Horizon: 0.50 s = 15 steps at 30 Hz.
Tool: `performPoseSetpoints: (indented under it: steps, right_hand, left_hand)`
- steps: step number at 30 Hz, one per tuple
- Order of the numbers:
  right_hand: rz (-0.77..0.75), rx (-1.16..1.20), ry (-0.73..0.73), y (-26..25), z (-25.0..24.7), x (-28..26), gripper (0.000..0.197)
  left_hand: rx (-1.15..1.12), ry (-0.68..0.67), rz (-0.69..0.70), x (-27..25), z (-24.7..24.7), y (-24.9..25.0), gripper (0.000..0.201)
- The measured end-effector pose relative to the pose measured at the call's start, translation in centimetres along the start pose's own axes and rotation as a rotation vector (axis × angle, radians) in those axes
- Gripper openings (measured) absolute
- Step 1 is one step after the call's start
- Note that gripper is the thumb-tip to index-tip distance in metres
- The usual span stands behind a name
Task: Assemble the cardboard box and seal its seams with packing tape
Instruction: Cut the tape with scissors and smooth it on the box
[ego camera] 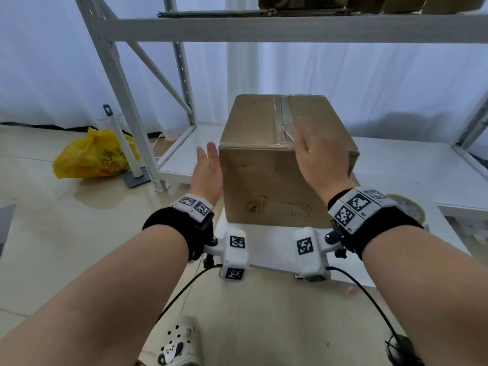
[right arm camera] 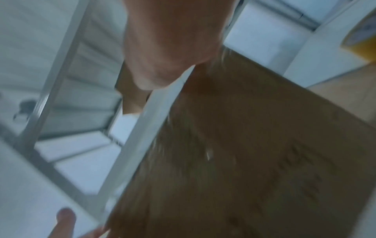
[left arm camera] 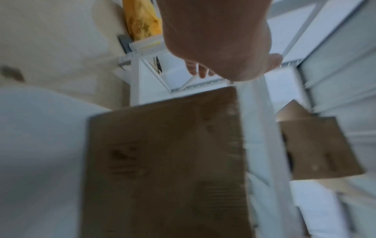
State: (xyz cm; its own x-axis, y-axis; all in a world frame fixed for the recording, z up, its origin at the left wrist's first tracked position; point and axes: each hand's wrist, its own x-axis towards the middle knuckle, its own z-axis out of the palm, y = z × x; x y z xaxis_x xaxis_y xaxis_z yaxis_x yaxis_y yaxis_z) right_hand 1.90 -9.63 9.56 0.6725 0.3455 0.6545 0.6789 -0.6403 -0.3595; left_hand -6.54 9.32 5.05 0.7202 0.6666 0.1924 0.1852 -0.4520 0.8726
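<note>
Since the box (ego camera: 277, 159) stands closed on the white desk (ego camera: 396, 165) with a strip of clear tape (ego camera: 284, 120) already running along its top seam and over the near edge, it likely handles as a light, hollow shell: stiff at the corners and edges, springy in the middle of each panel, and a little slick where the tape lies. Bare cardboard gives dry friction, so the safest hold is probably palms flat on two opposite side walls, low enough that the walls do not bow in, and clear of the taped strip.

Seen from the head camera, the left hand (ego camera: 208, 170) is at the box's 9 o'clock, upright with palm turned toward the left wall, fingers straight and together, just beside the wall; whether it touches I cannot tell. At about 3 o'clock, near the top front edge, the right hand (ego camera: 322, 154) hovers with its back to the camera, fingers spread and relaxed, overlapping the end of the tape; contact is not clear either. Neither hand holds anything. Both wrist views are blurred and show only brown cardboard below each palm.

A tape roll (ego camera: 412, 207) lies on the desk at the box's 4 o'clock, partly hidden behind the right wrist
</note>
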Motion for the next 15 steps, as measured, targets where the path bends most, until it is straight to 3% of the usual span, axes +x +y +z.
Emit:
performPoseSetpoints:
  steps: [1,3,5,6,8,10,15]
  right_hand:
    - [0.129,-0.050,0.064,0.7,-0.9,0.6,0.050]
    - [0.522,-0.024,-0.011,3.3,-1.8,1.5,0.057]
    - [0.859,0.339,-0.177,4.8,-1.7,1.4,0.080]
    - [0.903,0.487,-0.203,5.3,-1.6,1.2,0.088]
    - [0.858,0.530,-0.235,5.7,-1.4,1.1,0.087]
    - [0.763,0.525,-0.249,4.9,-1.7,1.1,0.070]
    - [0.559,0.572,-0.226,1.9,-3.2,0.8,0.048]
  left_hand:
    - [-0.052,0.063,-0.008,1.3,-0.4,1.4,0.074]
    - [-0.091,0.010,-0.079,3.7,-0.7,3.7,0.084]
    - [-0.086,-0.155,-0.202,4.7,-0.7,4.8,0.078]
    - [-0.046,-0.224,-0.238,4.8,-0.4,4.8,0.074]
    - [0.161,-0.238,-0.202,4.2,-0.2,4.3,0.051]
    - [0.222,-0.077,-0.148,3.3,-0.6,3.8,0.035]
    - [0.091,0.080,-0.113,0.9,-3.7,3.6,0.047]
